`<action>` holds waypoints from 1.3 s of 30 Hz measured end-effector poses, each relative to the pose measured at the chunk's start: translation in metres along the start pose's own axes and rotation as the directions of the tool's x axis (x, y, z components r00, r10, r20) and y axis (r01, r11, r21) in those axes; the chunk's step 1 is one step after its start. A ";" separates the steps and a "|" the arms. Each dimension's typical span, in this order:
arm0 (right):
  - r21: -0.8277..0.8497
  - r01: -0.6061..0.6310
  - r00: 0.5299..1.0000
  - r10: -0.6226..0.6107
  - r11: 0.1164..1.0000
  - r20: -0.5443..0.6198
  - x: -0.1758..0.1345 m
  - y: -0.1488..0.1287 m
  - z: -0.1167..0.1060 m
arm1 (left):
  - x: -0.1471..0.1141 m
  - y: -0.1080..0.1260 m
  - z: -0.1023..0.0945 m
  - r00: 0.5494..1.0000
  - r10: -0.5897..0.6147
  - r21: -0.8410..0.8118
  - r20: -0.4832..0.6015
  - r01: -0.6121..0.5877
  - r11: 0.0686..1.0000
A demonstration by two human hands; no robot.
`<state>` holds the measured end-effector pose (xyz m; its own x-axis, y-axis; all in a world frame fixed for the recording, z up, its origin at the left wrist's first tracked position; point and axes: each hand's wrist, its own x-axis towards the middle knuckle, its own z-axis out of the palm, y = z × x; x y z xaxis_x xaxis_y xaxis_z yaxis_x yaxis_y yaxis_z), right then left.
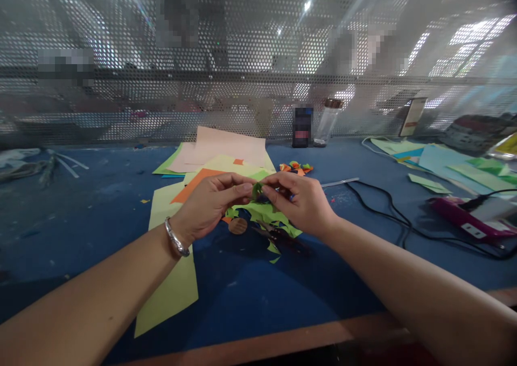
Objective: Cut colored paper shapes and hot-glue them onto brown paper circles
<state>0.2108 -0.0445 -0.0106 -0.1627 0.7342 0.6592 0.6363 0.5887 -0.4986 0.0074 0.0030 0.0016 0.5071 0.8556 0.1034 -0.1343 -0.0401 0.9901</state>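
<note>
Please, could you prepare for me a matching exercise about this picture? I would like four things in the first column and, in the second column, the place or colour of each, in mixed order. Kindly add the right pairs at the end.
Column 1
1. small green piece
2. power strip
3. bracelet
4. round disc

Column 2
A. silver-coloured
B. brown, lying on the blue table
C. between the fingers of the left hand and the right hand
D. purple, at the right of the picture

Right pairs: 1-C, 2-D, 3-A, 4-B
</note>
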 end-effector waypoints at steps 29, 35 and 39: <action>-0.015 0.045 0.999 -0.045 0.999 0.001 0.001 -0.001 -0.002 | -0.004 0.005 0.002 0.990 0.115 0.338 0.086 -0.137 0.931; -0.018 0.039 0.999 -0.040 0.999 -0.003 0.001 -0.002 -0.002 | -0.002 0.001 0.001 0.994 0.093 0.292 0.063 -0.108 0.950; -0.015 0.034 0.999 -0.033 0.999 0.010 0.001 -0.002 -0.001 | -0.002 -0.003 0.003 0.998 0.065 0.212 0.025 -0.069 0.975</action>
<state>0.2106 -0.0455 -0.0086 -0.1911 0.7173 0.6700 0.6415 0.6079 -0.4679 0.0090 0.0000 -0.0012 0.5182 0.8382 0.1702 0.0149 -0.2078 0.9781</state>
